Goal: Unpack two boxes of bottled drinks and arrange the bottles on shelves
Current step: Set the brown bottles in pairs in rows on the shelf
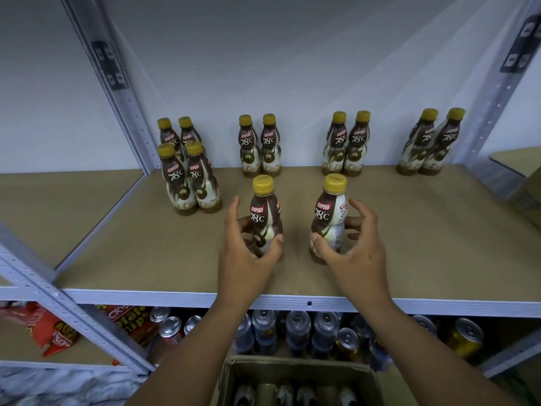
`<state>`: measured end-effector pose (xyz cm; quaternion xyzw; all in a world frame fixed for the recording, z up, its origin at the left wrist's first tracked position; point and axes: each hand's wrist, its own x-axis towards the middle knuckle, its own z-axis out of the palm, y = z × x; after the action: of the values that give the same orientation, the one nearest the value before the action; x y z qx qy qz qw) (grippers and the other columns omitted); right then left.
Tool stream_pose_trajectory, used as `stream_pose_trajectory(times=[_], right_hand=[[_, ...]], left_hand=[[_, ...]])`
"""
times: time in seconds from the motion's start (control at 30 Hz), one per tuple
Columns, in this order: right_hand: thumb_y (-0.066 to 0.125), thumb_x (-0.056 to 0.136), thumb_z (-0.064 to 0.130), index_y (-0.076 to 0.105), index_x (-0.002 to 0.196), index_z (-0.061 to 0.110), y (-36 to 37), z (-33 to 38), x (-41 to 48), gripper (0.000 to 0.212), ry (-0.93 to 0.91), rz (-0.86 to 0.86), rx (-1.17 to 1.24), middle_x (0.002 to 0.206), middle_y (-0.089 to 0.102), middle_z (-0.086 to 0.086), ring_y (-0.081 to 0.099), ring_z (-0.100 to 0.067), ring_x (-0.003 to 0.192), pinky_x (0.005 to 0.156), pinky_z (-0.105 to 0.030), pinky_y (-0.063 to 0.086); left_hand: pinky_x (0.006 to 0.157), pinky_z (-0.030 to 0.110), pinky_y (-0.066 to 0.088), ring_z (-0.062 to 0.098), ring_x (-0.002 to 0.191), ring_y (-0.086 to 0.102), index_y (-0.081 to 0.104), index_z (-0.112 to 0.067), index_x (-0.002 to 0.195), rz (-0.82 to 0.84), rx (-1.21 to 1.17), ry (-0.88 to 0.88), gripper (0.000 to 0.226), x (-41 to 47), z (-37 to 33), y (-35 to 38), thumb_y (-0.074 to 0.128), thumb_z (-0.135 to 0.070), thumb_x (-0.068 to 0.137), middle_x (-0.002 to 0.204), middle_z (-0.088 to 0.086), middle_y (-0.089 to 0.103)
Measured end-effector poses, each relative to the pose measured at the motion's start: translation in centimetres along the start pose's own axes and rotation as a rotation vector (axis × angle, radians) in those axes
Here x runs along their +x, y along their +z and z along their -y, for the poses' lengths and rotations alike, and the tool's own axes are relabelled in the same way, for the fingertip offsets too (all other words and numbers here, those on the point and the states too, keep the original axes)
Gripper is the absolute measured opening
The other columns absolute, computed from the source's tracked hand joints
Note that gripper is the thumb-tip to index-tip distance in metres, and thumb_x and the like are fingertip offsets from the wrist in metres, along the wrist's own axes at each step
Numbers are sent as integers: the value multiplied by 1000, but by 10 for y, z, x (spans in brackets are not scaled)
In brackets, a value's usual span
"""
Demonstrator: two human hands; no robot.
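Forearms (202, 338) reach forward over shelf (409, 230) edge, side by side. Left hand (248, 247) wraps left bottle (265, 218), thumb on front. Right hand (354, 244) curls round right bottle (329, 221), thumb pressing low. Both bottles upright on shelf.

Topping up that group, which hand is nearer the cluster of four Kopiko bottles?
Left. The left hand, gripping one bottle, is front-right of the cluster; the right hand, round a second bottle, is farther right.

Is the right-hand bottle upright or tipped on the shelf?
Upright: the bottle stands base-down on the shelf, cap on top, right hand around it.
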<state>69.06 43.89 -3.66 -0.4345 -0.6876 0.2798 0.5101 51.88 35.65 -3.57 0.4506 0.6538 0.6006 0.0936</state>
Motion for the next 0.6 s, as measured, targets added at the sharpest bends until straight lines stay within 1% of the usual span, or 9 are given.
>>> stream_pose_trajectory(times=[0.13,0.23,0.3,0.33,0.37,0.43,0.47,0.53,0.6], right_hand=[[86,76,35,39,145,32,1,0,0,84,-7,19,9,117,61,11,58,-7,105,86,-14,42],[85,78,34,38,146,33,1,1,0,82,10,34,23,116,60,15,58,1,101,82,-10,41],[85,78,35,36,147,34,0,2,0,84,28,46,48,116,58,20,56,10,102,78,-4,40],[85,78,38,34,148,34,0,2,0,87,36,50,56,117,56,20,55,10,103,79,-5,40],[86,76,42,33,148,34,0,3,0,90,40,50,51,120,55,18,55,6,105,82,-9,42],[87,71,51,31,149,34,-1,3,1,97,38,38,21,127,53,11,53,-5,112,90,-24,45],[86,70,54,30,149,34,0,3,1,100,40,31,4,127,52,8,52,-9,115,91,-28,46],[85,67,59,30,149,34,1,2,2,102,56,21,-28,123,51,6,51,-12,113,89,-32,48],[85,66,62,30,149,33,2,1,3,103,56,18,-61,118,50,5,51,-13,109,87,-35,49]], left_hand=[[87,20,54,0,106,66,16,-45,156,32,-8,-14,96,2,1,0,78,-25,86,126,-10,63],[88,14,49,-9,107,62,15,-45,157,56,-3,-30,93,3,1,1,75,-24,89,126,-20,60],[89,13,47,-14,108,60,13,-48,156,67,-3,-37,92,3,1,1,74,-25,91,125,-29,55],[90,14,47,-15,110,58,12,-47,156,71,-2,-36,92,3,1,0,73,-25,92,125,-30,54],[91,15,46,-17,111,56,12,-46,157,73,-1,-34,92,3,1,0,74,-25,92,126,-28,54],[94,18,46,-20,115,52,13,-41,159,56,7,-26,94,3,0,0,76,-28,90,132,-20,55],[96,19,47,-18,117,51,14,-40,159,40,13,-23,96,3,-1,0,78,-30,89,136,-16,55],[96,17,46,-7,123,52,15,-40,159,12,33,-19,100,4,-1,1,82,-36,84,140,-11,54],[92,12,45,3,123,55,16,-41,158,0,54,-19,103,4,1,1,85,-41,81,136,-8,57]])
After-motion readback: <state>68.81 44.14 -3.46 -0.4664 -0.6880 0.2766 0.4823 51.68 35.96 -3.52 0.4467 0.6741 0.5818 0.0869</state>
